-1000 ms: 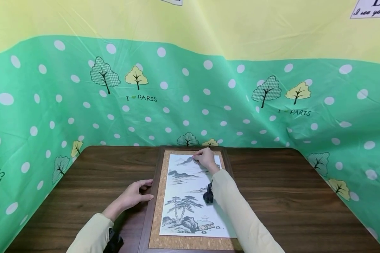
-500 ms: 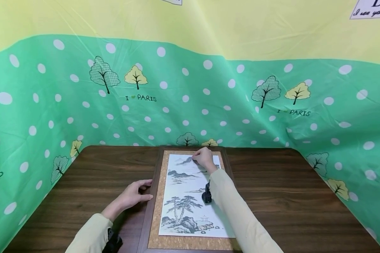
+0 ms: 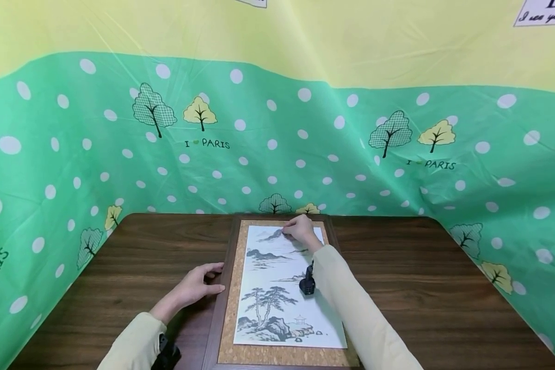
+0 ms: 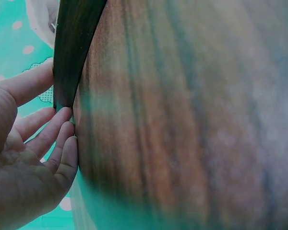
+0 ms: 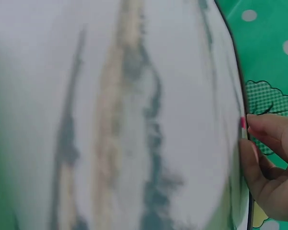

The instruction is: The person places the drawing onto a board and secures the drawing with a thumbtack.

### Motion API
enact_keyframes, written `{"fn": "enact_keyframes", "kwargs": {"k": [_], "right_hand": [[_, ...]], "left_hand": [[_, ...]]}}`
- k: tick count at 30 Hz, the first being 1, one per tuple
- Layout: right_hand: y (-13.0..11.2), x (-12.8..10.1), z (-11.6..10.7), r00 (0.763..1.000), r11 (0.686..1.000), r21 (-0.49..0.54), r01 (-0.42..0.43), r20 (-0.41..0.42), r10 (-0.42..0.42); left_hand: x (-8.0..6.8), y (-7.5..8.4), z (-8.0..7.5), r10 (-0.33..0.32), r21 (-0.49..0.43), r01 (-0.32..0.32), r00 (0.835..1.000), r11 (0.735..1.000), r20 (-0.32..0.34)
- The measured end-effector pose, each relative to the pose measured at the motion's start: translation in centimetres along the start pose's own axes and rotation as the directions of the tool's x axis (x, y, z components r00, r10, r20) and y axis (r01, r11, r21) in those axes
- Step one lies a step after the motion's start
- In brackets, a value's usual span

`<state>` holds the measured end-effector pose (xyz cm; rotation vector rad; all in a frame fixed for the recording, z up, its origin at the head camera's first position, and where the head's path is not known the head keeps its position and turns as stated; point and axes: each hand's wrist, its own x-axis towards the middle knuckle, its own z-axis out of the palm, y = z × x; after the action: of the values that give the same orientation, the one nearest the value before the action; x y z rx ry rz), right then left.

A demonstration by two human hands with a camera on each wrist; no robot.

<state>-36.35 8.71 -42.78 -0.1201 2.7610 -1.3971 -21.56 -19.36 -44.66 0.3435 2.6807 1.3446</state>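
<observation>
A white sheet of paper printed with an ink landscape of pines, rocks and hills lies on a cork board with a dark wooden frame. At the sheet's top edge my right hand has thumb and finger drawn together. The right wrist view shows a small pink piece right at these fingertips; its shape is mostly hidden. My left hand rests its fingertips against the frame's left side, and the left wrist view shows those fingers extended along the edge.
The board lies on a dark wood-grain table, its far end near the table's back edge. Behind hangs a green and yellow cloth with dots and trees. Black wrist cameras sit at both cuffs, the right one over the paper.
Both hands keep their places on the board. The right wrist and sleeve have shifted slightly to the right.
</observation>
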Motion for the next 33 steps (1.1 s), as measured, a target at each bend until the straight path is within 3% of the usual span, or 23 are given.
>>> {"fn": "enact_keyframes", "kwargs": {"k": [4, 16, 26, 33], "right_hand": [[0.0, -0.3, -1.3, 0.998, 0.998, 0.059, -0.001, 0.058, -0.002], [1.5, -2.4, -5.8, 0.986, 0.99, -0.01, 0.139, 0.097, -0.138], [3.2, -4.9, -8.4, 0.977, 0.985, 0.036, 0.167, 0.125, -0.171], [4.6, -6.7, -10.5, 0.963, 0.971, 0.054, 0.233, 0.127, -0.238]], "left_hand": [[0.1, 0.0, 0.0, 0.031, 0.011, -0.031, 1.0, 0.999, 0.003], [0.1, 0.3, 0.1, 0.052, 0.008, -0.052, 0.999, 0.999, 0.008], [-0.1, 0.4, 0.0, 0.028, 0.016, -0.028, 1.0, 0.999, 0.002], [-0.2, 0.4, 0.1, 0.0, 0.001, 0.0, 1.0, 1.0, -0.005]]}}
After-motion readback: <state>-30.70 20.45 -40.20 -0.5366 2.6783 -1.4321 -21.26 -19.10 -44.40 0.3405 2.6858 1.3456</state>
